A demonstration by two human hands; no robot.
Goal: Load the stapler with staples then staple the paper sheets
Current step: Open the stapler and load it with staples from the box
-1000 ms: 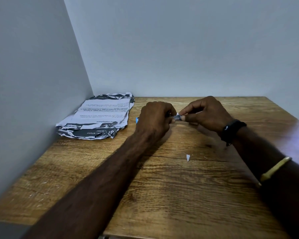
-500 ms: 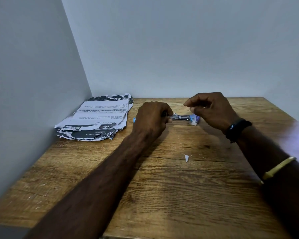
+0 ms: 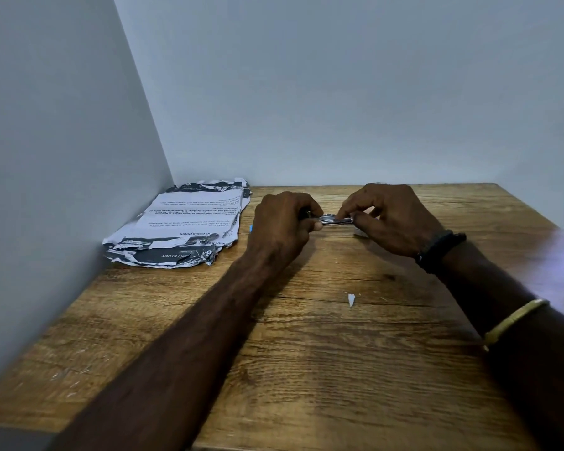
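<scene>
My left hand [image 3: 282,224] is closed around the back end of a small stapler [image 3: 334,219], whose shiny metal rail sticks out to the right. A sliver of blue shows at the hand's left edge. My right hand [image 3: 388,216] pinches the rail's right end with thumb and fingertips. Whether staples lie between those fingers is too small to tell. A stack of crumpled printed paper sheets [image 3: 183,226] lies flat at the far left, against the wall, apart from both hands.
The wooden table [image 3: 306,369] stands in a corner, with walls at the left and back. A small white paper scrap [image 3: 351,299] lies in the middle. Something small and pale [image 3: 360,233] peeks from under my right hand.
Half a second ago my right hand hovered above the stapler, with a small pale packet visible below it. It has come down onto the metal rail's right end. My left hand stayed put.
</scene>
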